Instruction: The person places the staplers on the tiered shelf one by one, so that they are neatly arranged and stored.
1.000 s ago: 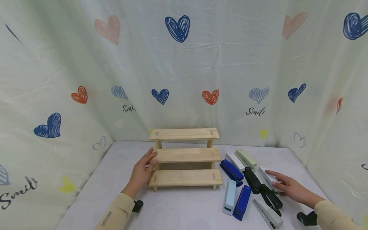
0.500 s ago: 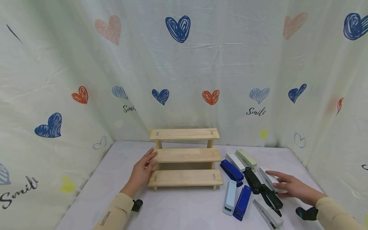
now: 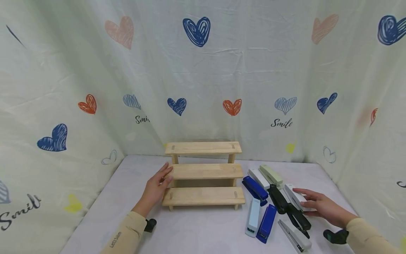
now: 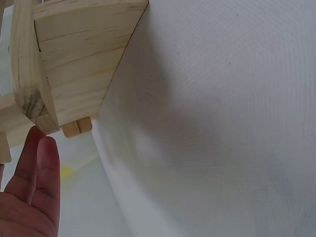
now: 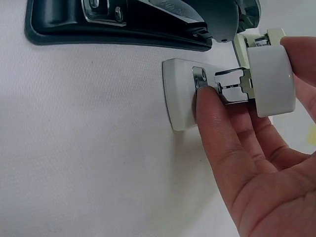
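Note:
A three-tier wooden shelf (image 3: 203, 196) stands mid-table. My left hand (image 3: 154, 192) is at the left end of its middle tier; in the left wrist view, straight fingers (image 4: 47, 173) touch or nearly touch the corner of a wooden plank (image 4: 74, 59). Over on the right, my right hand (image 3: 328, 208) holds a white stapler (image 3: 291, 193) that rests on the table. The right wrist view shows fingers along the side of this stapler (image 5: 180, 94), with another digit against its rounded head. Part of the right hand is cut off by that frame.
Close by lie a large black stapler (image 3: 279, 199), two blue staplers (image 3: 255, 187), a light blue stapler (image 3: 253, 217), a pale green stapler (image 3: 271, 174), another white stapler (image 3: 259, 178) and a grey-white stapler (image 3: 295, 236). A heart-printed curtain (image 3: 203, 77) hangs behind the table.
The right hand's fingers have shifted slightly on the white stapler, and its wrist has moved a little. My left hand, the shelf and the staplers look the same.

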`<state>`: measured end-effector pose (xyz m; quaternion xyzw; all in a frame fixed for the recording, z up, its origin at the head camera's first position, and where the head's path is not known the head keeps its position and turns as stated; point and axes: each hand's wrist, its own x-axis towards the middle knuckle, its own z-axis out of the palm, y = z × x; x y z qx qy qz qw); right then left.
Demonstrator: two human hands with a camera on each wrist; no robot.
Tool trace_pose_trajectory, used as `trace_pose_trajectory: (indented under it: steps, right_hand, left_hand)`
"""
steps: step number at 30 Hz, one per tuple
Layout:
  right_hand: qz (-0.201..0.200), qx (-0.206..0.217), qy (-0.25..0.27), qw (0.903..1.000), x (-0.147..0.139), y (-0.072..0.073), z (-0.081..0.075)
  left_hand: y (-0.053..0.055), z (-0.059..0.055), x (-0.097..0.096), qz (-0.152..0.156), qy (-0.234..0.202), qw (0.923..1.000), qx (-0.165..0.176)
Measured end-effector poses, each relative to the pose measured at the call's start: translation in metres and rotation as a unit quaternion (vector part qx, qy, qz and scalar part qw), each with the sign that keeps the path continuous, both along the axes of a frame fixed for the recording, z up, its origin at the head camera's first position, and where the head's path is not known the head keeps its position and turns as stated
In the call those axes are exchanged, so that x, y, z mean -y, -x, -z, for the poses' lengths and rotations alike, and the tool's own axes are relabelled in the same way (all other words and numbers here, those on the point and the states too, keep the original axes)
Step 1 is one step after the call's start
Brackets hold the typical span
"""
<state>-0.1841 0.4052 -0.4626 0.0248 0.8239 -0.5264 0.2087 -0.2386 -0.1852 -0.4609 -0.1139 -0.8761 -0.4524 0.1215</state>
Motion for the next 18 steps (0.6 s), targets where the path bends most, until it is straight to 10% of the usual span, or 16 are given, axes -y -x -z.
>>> trace_pose_trajectory:
  steps: [18]
  right_hand:
    - [0.033,-0.018,0.031,0.9988,-0.0037,-0.0043,0.0019]
  left_hand:
    - [-0.0029,-0.0055,-0.0006,0.003,-0.013,0.9999,0.009]
